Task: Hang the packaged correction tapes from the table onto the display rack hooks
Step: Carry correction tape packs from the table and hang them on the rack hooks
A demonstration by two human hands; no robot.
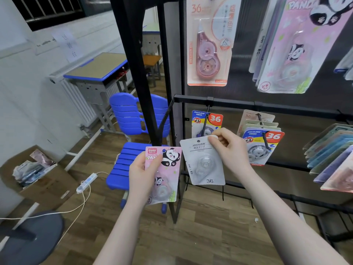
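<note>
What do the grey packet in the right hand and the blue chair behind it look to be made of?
The grey correction tape packet looks like matt printed card with a clear plastic blister, since the tape reels show through its glossy bulge. The blue slatted chair appears to be moulded plastic, smooth and faintly shiny, though its legs may be another material. The right hand pinches the packet's top corner.

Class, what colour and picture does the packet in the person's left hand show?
Pink, with a cartoon panda: the panda packet, seen in the head view.

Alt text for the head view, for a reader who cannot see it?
A person stands at a black display rack, the left hand holding a pink panda pack and the right hand pinching a grey pack by its top corner. A blue chair stands behind.
</note>
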